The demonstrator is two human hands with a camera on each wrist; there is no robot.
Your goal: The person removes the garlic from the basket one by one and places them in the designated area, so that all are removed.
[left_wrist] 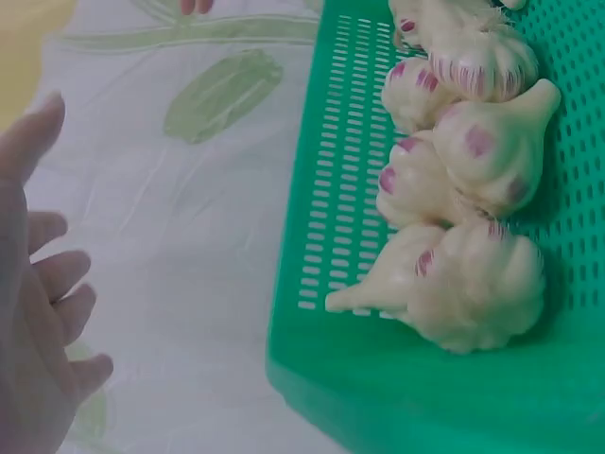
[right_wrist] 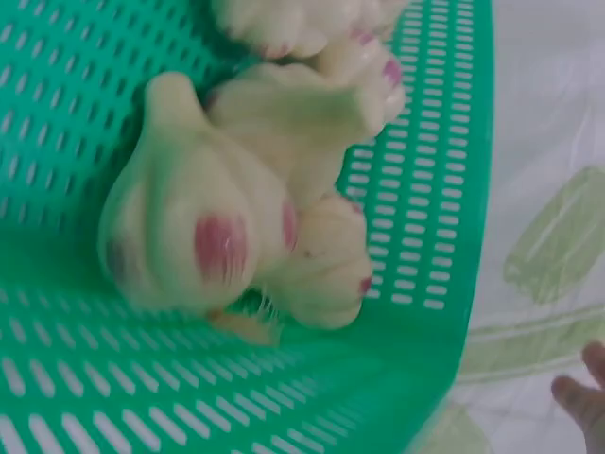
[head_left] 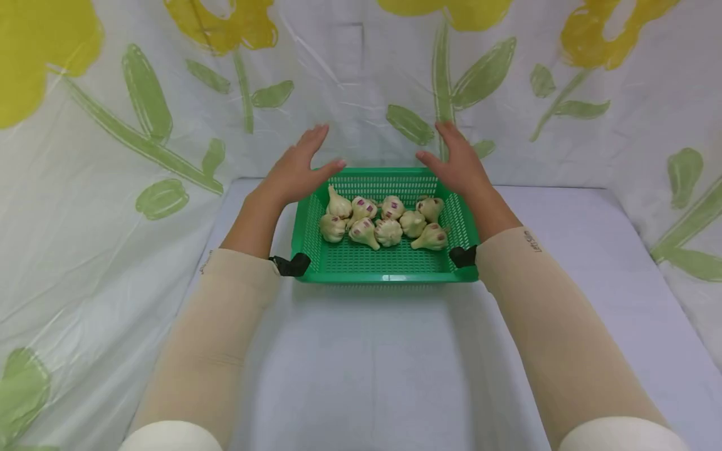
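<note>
A green plastic basket [head_left: 389, 277] with slotted walls stands on the white table, holding several garlic bulbs [head_left: 388, 232] with purple patches. Over its back left corner is my left hand [head_left: 296, 169], fingers extended and thumb spread apart. My right hand [head_left: 459, 164] is held the same way over the back right corner. Neither hand holds anything. In the left wrist view, the left hand [left_wrist: 38, 303] is beside the basket's rim with a gap between. Only fingertips of the right hand [right_wrist: 586, 402] show in the right wrist view, apart from the basket [right_wrist: 477, 189].
White sheeting [head_left: 350, 81] printed with yellow flowers and green leaves rises behind and at both sides of the table [head_left: 372, 363]. Black straps [head_left: 293, 264] at both wrists overlap the basket's front corners in the head view.
</note>
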